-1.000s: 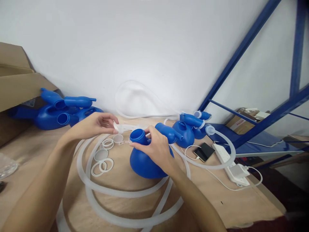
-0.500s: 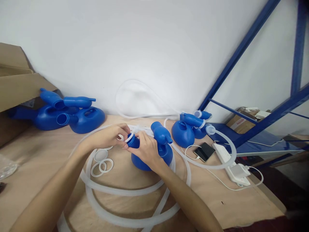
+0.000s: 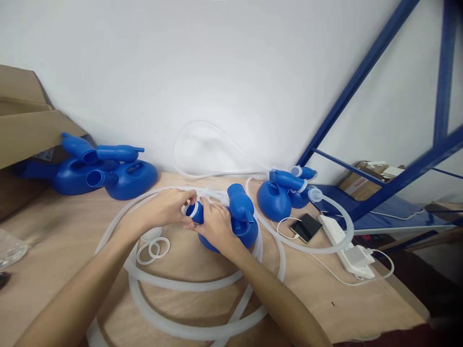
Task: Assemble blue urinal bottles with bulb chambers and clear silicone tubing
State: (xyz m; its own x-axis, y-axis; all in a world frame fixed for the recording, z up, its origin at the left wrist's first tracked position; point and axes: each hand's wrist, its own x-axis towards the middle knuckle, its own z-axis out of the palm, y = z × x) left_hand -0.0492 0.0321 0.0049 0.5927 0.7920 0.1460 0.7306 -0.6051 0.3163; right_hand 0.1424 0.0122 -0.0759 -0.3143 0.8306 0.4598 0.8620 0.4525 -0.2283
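Observation:
A blue plastic urinal bottle [image 3: 249, 235] lies on the table in front of me, its open neck pointing left. Around the threaded neck sits a white ring [image 3: 196, 209], close to the mouth. My left hand [image 3: 173, 208] pinches the ring at the rim, fingers closed. Wrapped over the neck just behind the ring is my right hand [image 3: 217, 224]; it hides part of the bottle. A loose blue spout piece [image 3: 240, 202] rests on top of the bottle. Left of the bottle, two flat white rings [image 3: 145, 254] overlap beside a round white cap [image 3: 152, 234], partly covered by my left arm.
A long clear hose [image 3: 188, 331] coils over the table around the bottle. More blue bottles [image 3: 133, 180] stand at left by a cardboard box [image 3: 29, 135], others [image 3: 274, 201] at right. A phone [image 3: 306, 227] and power strip [image 3: 343, 246] lie near the blue shelf frame [image 3: 356, 77].
The white ring has gone from tilted at the mouth to seated around the neck. My left hand has shifted slightly right, and the bottle has turned a little.

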